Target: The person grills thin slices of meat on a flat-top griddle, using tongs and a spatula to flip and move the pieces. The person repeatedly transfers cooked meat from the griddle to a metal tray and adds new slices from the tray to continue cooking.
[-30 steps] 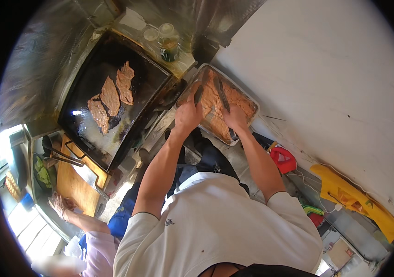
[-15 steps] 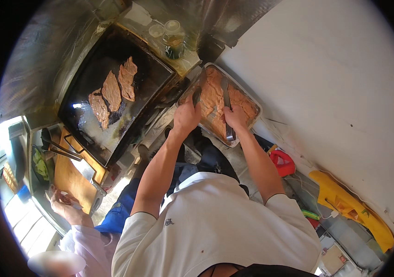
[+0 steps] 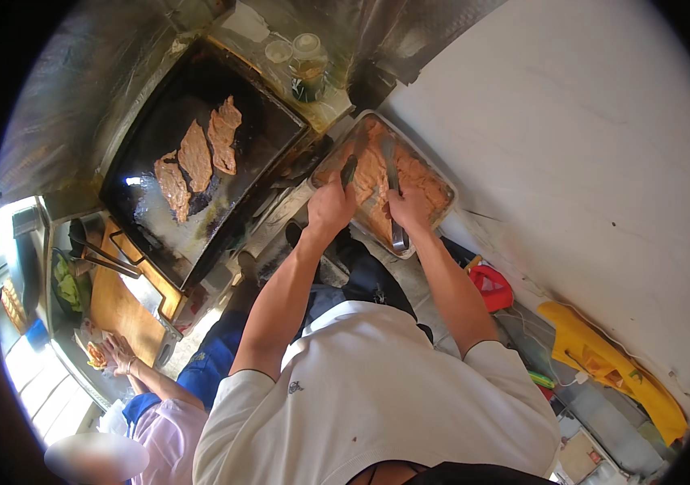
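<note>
A metal tray [image 3: 451, 184] of raw, reddish marinated meat slices [image 3: 369, 182] lies before me. My left hand [image 3: 331, 207] is closed at its near left edge round a dark utensil [image 3: 349, 168] whose end points over the meat; most of it is hidden by my fist, so its kind is unclear. With fingers wrapped round metal tongs [image 3: 391, 166], my right hand [image 3: 409, 210] is over the tray's right part, and the tips of the tongs reach into the meat. On the black griddle [image 3: 171, 121] to the left, three meat slices [image 3: 194, 156] lie side by side.
Glass jars [image 3: 308, 69] stand on a ledge behind the griddle. At left are black-handled tools [image 3: 106, 259], a wooden board [image 3: 122, 311] and a co-worker's hand [image 3: 122, 356] beside some food. A white wall [image 3: 571, 121] rises at right, above a red item [image 3: 490, 288] and a yellow cloth [image 3: 616, 368].
My hands have shifted only slightly over the tray, and the tongs tilt a little more to the left. The co-worker's arm has moved, with the hand now open beside the food.
</note>
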The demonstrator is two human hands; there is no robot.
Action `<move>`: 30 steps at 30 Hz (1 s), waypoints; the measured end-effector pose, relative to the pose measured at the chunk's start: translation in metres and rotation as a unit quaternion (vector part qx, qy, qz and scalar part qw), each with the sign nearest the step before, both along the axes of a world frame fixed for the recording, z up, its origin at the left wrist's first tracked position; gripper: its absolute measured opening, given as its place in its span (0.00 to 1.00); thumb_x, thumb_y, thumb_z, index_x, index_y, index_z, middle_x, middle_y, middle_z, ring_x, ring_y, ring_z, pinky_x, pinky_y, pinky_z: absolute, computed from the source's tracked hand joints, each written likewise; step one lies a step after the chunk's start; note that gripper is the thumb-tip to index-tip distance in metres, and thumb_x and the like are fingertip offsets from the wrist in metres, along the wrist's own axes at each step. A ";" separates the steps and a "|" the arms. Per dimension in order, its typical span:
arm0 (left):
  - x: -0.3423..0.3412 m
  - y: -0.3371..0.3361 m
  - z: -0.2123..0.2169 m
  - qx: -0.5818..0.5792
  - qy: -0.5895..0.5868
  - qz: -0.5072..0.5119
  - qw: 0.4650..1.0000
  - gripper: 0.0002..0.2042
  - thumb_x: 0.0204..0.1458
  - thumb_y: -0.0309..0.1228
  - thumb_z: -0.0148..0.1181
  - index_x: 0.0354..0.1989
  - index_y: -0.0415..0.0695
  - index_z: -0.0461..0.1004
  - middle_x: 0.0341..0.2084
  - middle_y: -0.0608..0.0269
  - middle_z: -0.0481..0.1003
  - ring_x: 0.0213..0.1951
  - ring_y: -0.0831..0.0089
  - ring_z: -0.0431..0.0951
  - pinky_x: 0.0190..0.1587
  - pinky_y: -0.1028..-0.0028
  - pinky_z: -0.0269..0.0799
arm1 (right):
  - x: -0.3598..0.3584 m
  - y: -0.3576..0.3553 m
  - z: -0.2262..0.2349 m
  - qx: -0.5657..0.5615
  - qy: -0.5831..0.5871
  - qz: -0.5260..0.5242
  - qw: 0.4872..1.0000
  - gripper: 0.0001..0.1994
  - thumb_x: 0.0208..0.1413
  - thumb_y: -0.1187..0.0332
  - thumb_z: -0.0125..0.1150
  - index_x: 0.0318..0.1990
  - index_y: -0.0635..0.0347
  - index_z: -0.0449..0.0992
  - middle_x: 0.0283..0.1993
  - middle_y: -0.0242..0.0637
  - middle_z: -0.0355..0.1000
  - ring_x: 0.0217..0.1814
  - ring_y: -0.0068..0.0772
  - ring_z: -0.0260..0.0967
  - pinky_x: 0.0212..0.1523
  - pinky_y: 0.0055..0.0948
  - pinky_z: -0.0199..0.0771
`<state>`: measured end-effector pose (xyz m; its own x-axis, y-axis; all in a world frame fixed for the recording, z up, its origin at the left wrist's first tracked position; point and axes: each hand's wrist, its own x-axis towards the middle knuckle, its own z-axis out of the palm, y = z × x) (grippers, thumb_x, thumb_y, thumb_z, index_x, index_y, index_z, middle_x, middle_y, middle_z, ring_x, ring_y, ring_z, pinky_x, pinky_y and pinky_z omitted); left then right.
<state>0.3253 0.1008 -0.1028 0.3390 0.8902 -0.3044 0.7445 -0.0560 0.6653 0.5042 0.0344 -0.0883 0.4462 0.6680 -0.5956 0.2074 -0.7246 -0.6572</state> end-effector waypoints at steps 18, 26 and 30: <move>0.001 0.010 0.016 -0.006 0.014 -0.015 1.000 0.25 0.61 0.39 0.52 0.60 0.30 0.67 0.29 0.36 0.80 0.35 0.38 0.81 0.40 0.45 0.76 | 0.007 -0.011 -0.011 -0.025 -0.239 0.175 0.955 0.14 0.60 0.63 0.56 0.38 0.69 0.74 0.32 0.60 0.77 0.36 0.65 0.76 0.38 0.55 0.75; 0.001 0.011 0.006 0.001 0.054 -0.023 0.998 0.28 0.61 0.39 0.53 0.65 0.35 0.63 0.26 0.39 0.80 0.32 0.40 0.81 0.37 0.46 0.76 | 0.014 -0.001 -0.020 -0.005 0.016 -0.023 1.000 0.13 0.61 0.66 0.54 0.32 0.69 0.76 0.22 0.45 0.76 0.22 0.36 0.76 0.27 0.36 0.75; 0.009 0.010 0.006 0.036 0.014 -0.065 0.997 0.27 0.61 0.38 0.54 0.65 0.35 0.63 0.24 0.40 0.79 0.30 0.41 0.81 0.35 0.47 0.76 | 0.006 -0.017 -0.020 0.026 0.076 -0.095 0.992 0.13 0.63 0.68 0.53 0.31 0.68 0.76 0.23 0.44 0.77 0.21 0.32 0.75 0.24 0.33 0.74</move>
<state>0.3340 0.1106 -0.0964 0.4451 0.8592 -0.2522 0.7461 -0.2001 0.6351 0.5105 0.0169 -0.1079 0.4742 0.6126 -0.6323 -0.0348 -0.7046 -0.7087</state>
